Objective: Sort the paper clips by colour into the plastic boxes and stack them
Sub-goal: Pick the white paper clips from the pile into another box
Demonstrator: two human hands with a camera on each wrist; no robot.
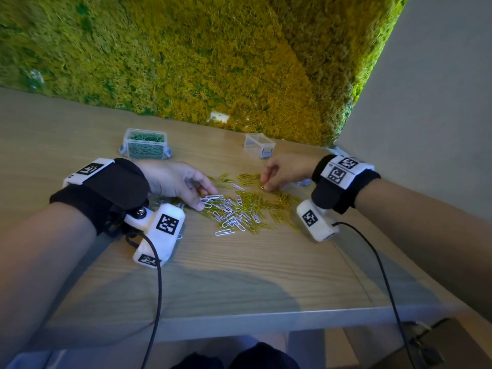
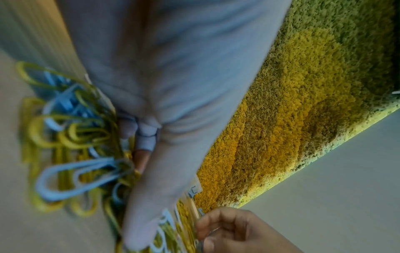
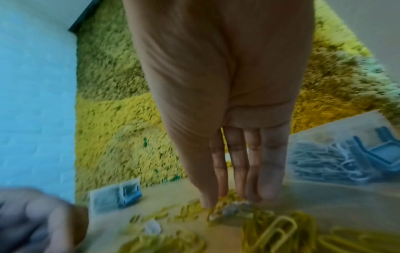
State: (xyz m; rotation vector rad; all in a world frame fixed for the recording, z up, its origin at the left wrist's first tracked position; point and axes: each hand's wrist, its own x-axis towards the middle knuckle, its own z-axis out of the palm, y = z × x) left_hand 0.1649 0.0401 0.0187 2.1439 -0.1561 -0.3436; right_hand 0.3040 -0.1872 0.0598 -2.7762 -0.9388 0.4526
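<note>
Done: my green paper clips fill the clear lidded plastic box (image 1: 145,144) at the desk's (image 1: 239,275) far edge.
Left: mixed yellow-and-white clip pile (image 1: 239,209) between my hands; empty clear box (image 1: 259,145) waits; nothing stacked.
Left hand (image 1: 175,182): loose fingers resting on white clips.
Right hand (image 1: 287,170): fingers pinching one clip.

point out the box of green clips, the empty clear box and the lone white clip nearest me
Clear plastic box of green paper clips (image 1: 145,145): head view, front wall.
Empty clear plastic box (image 1: 258,145): head view, side wall.
Lone white paper clip (image 1: 225,232): head view, its middle.
</note>
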